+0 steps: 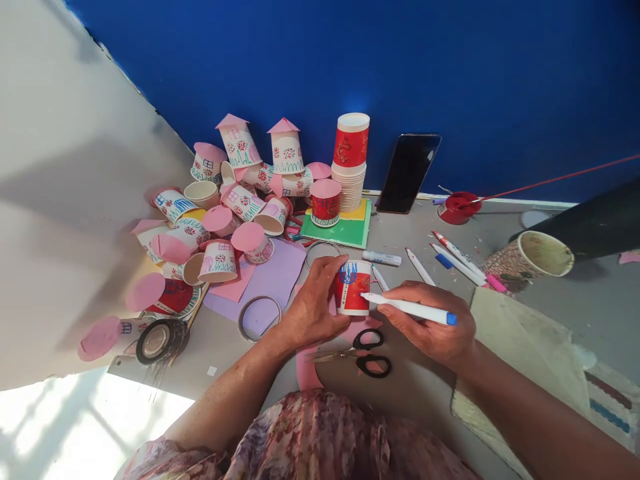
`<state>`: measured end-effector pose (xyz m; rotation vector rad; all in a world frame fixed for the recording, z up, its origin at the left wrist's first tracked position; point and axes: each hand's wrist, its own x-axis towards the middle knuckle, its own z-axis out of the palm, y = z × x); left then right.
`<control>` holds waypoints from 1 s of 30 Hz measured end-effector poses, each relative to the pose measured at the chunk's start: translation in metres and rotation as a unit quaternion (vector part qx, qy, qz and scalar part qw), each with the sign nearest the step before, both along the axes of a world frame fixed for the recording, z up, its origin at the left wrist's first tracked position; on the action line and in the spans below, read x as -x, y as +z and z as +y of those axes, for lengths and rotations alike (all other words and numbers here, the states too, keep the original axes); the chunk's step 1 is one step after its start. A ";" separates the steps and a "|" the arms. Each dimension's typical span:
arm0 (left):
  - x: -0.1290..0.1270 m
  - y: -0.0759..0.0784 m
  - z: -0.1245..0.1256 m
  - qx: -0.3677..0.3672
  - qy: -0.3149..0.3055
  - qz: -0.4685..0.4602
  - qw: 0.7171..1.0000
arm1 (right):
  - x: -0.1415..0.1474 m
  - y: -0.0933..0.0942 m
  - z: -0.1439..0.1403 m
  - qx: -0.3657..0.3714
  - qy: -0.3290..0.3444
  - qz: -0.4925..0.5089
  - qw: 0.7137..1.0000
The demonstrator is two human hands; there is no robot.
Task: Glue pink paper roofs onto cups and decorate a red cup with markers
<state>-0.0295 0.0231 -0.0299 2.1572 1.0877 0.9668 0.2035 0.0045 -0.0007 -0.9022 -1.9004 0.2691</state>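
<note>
1. Head view, the cup: a red and white paper cup (352, 288) stands on the grey table (575, 313), rim down as far as I can tell, with blue marks on its white upper band. It sits between the two hands, so its long axis runs upright.

2. Head view, the hands: the left hand (314, 308) wraps the cup's left side, fingers curled over the top edge and closed on it. The right hand (434, 325) lies just right of the cup and pinches a white marker with a blue end (407, 308). The marker lies nearly level, its tip touching the cup's side and its blue end pointing away from the cup. The left hand is the nearer, being in full contact.

3. Head view, around the cup: black-handled scissors (367, 353) lie just in front of it, on pink paper. Loose markers (450, 257) lie to its right.

4. Head view, containers: behind the cup a stack of plain cups (351, 170) stands on a green sheet (340, 230), a red cup topping it. Far right of the cup a patterned cup (530, 257) lies tipped on its side, its mouth showing nothing inside. A small red dish (457, 208) sits behind that; its contents cannot be told. Left of the cup lies a heap of decorated cups with pink paper roofs (225, 213).
</note>
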 end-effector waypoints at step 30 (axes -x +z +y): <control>0.000 -0.001 0.000 0.007 0.011 0.003 1.000 | 0.002 -0.003 0.000 0.014 -0.003 0.004 1.000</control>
